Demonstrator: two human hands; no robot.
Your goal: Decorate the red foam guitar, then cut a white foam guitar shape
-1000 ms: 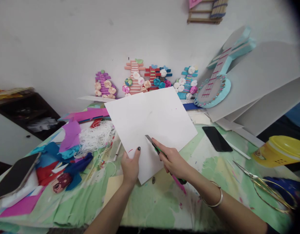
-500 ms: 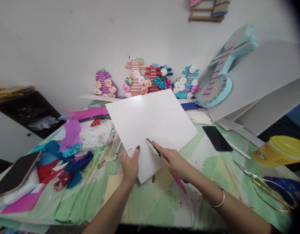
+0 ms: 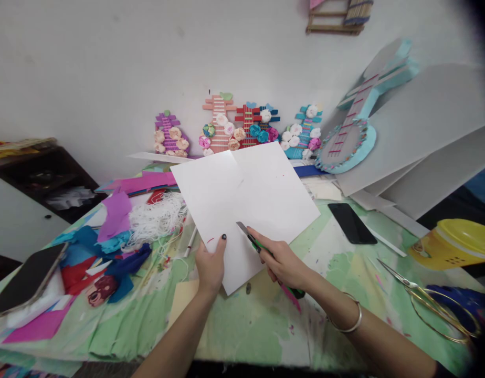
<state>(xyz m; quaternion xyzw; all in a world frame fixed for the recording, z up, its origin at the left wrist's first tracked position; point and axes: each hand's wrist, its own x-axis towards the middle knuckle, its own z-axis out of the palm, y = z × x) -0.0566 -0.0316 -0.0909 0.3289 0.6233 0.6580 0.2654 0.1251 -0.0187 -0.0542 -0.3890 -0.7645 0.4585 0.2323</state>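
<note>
A stiff white board (image 3: 274,194) is held tilted above the table, its far part bent along a faint line. My left hand (image 3: 210,268) grips its lower left edge, thumb on top beside a small red mark; the fingers underneath are hidden. A green and black utility knife (image 3: 255,241) is in my right hand (image 3: 285,262), blade out and pointing to the upper left. The blade lies over the middle of the board; whether it touches the surface I cannot tell.
Gold-handled scissors (image 3: 431,302), a black phone (image 3: 351,223) and a yellow tub (image 3: 457,244) are on the right. White string (image 3: 159,220) and coloured scraps (image 3: 112,268) cover the left. Decorated paper instruments (image 3: 219,123) stand along the wall, with a larger blue one (image 3: 350,126) beside them.
The knife has turned slightly in my right hand, so more of its green handle shows. The board's bend line looks a little clearer. My left hand keeps its place.
</note>
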